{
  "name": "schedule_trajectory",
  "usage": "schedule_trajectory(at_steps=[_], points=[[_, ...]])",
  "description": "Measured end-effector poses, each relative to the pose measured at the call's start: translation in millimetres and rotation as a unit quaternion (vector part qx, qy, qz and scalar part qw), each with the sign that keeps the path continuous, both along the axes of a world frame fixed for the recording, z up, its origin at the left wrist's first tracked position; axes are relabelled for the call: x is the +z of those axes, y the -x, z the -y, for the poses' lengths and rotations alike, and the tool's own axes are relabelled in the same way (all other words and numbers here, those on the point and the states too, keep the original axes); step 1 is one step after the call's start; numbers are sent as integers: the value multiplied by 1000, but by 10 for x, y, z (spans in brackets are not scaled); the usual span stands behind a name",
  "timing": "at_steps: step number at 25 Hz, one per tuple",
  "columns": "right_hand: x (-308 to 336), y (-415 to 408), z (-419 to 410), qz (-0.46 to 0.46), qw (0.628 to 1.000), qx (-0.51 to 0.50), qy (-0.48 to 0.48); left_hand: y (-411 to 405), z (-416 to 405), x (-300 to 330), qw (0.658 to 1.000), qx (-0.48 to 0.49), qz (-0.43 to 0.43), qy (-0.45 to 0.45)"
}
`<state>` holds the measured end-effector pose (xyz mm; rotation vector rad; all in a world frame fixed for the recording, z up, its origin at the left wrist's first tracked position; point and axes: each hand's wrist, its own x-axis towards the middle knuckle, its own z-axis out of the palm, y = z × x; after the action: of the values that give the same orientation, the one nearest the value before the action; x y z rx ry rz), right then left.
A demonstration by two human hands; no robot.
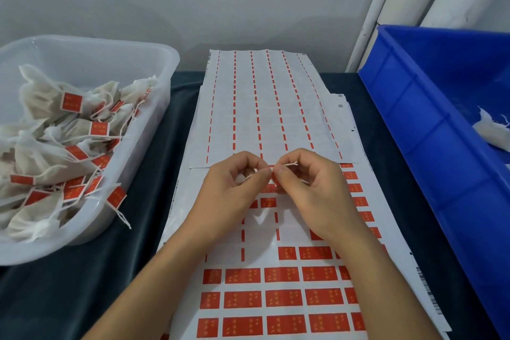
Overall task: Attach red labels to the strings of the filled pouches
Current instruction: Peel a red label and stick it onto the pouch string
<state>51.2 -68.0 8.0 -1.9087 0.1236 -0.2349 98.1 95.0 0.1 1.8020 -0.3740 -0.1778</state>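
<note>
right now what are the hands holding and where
Both hands, left hand and right hand, pinch a white string at their fingertips; the right also pinches a red label.

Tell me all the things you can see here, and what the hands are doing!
clear tub: one, see-through plastic, left on the table.
pouches: many, white with red labels on their strings, piled in the clear tub.
blue bin: one, blue, right on the table.
white pouch: at least one, no label showing, inside the blue bin.
used sheet: one on top, white with red strips left, middle back.
label sheet: one, white with red labels, middle front.
tablecloth: one, dark, under everything.
string: one, white, between the fingers.
red label: one, pinched onto the string.
left hand: pinches the string.
right hand: pinches the red label.
</note>
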Motion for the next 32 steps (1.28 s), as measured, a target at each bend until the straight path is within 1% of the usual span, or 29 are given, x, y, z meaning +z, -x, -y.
schedule_trajectory(at_steps=[7, 12, 16, 18, 20, 21, 23, 25, 27, 29, 31, 32], points=[[2, 8, -19, 2, 1000, 18, -24, 22, -21, 44, 1000, 1, 3, -3], [3, 20, -30, 5, 1000, 25, 2, 26, -22, 22, 1000, -4, 1, -4], [3, 26, -22, 1, 999, 26, -23, 41, -35, 16, 1000, -11, 4, 7], [-2, 25, -15, 6, 1000, 23, -14, 59, -34, 20, 1000, -5, 10, -3], [-13, 21, -12, 19, 1000, 10, 3, 71, -66, 29, 998, -10, 35, -48], [-22, 15, -7, 26, 1000, -1, 8, 67, -106, 41, 994, -13, 56, -88], [-37, -6, 15, 32, 999, -29, 16, 43, -230, 82, 977, 0, 105, -183], [-47, -21, 27, 38, 998, -44, 17, -3, -385, 121, 956, 18, 150, -252], [-42, -24, 18, 56, 997, -52, 17, -21, -516, 147, 949, 24, 159, -271], [-29, -23, -9, 71, 996, -48, 15, 1, -572, 182, 957, 14, 130, -258], [-1, -27, -47, 65, 997, -28, 19, 34, -528, 218, 955, -10, 120, -270], [26, -24, -69, 57, 998, -16, 29, 52, -480, 233, 949, -16, 129, -287]])
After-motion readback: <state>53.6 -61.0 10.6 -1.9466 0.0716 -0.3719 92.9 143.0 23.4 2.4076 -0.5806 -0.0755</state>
